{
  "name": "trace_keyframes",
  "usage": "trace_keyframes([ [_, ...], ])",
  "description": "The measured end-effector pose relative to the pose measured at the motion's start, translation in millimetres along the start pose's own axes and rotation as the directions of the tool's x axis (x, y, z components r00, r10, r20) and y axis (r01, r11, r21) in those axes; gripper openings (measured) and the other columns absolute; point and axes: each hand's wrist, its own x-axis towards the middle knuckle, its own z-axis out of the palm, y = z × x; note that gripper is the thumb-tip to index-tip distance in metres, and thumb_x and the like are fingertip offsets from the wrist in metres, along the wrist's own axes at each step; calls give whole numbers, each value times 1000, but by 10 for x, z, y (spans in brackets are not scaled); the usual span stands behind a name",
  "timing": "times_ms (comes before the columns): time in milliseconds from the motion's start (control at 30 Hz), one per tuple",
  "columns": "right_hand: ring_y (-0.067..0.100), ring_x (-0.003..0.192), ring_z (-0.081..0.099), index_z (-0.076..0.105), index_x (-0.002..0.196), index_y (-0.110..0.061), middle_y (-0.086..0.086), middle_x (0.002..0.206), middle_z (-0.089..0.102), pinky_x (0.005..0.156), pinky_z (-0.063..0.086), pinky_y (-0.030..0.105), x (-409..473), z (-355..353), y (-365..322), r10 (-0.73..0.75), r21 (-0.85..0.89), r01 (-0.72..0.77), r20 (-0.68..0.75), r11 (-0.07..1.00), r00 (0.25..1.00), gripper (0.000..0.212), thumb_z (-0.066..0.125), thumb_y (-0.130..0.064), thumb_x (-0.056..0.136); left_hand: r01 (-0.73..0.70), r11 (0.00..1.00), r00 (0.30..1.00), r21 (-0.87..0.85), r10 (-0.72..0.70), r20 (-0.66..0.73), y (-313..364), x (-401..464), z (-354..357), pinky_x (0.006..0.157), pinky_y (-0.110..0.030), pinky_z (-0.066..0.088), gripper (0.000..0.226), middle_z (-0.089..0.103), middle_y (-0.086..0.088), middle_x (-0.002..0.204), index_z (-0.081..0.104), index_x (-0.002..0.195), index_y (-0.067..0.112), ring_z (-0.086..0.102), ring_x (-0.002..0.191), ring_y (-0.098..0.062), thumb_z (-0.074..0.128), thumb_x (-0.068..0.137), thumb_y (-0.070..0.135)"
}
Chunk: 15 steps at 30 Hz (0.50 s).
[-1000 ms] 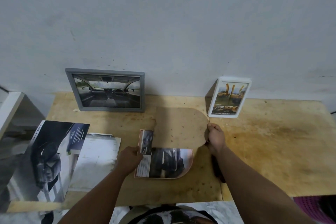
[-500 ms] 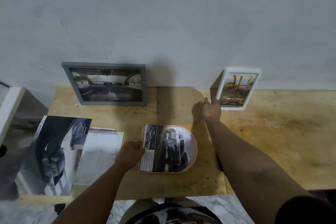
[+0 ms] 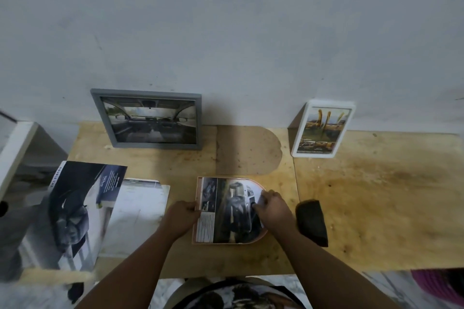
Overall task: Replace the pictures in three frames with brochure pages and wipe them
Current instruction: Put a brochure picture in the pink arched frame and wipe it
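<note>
Right hand (image 3: 272, 209) covers arched frame's (image 3: 263, 234) curved edge; brochure (image 3: 67, 213) text illegible; purple object (image 3: 438, 286) cut off at lower right corner

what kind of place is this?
Probably a makeshift home or workshop work table: a bare plywood tabletop against a scuffed plain wall, with picture frames and a car brochure laid out.

This is looking like a plain home work corner: a raw plywood bench (image 3: 376, 183) is sitting against a bare, scuffed grey wall (image 3: 226, 32), marble-patterned floor (image 3: 391, 283) is showing below its front edge, and framed pictures are leaning on the wall.
</note>
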Motion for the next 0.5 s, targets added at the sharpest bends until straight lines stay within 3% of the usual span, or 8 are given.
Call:
trace_keyframes([
  [100, 21, 111, 61, 57, 137, -18, 5, 130, 58, 95, 55, 36, 22, 3, -1, 54, 50, -53, -22, 997, 998, 51, 60, -49, 97, -1, 1000, 1000, 3, 1, -21, -9, -32, 71, 63, -14, 45, 34, 72, -5, 119, 73, 121, 22, 71, 102, -22, 58, 97, 42],
  [233, 22, 115, 63, 55, 141, -21, 3, 136, 57, 97, 57, 39, -19, 40, 8, 135, 189, -122, -56, 974, 989, 56, 69, -46, 93, 5, 1000, 1000, 3, -5, -25, -24, -30, 127, 73, -25, 54, 35, 70, -7, 124, 71, 124, 20, 71, 105, -26, 58, 97, 38],
  [500, 20, 113, 64, 58, 138, -22, 0, 133, 60, 95, 58, 36, -76, 49, 16, 118, 189, -103, -73, 977, 990, 51, 69, -45, 94, -4, 999, 999, 38, 5, -42, -31, -33, 194, 69, -25, 55, 37, 68, -7, 122, 70, 125, 21, 70, 103, -27, 59, 95, 40],
])
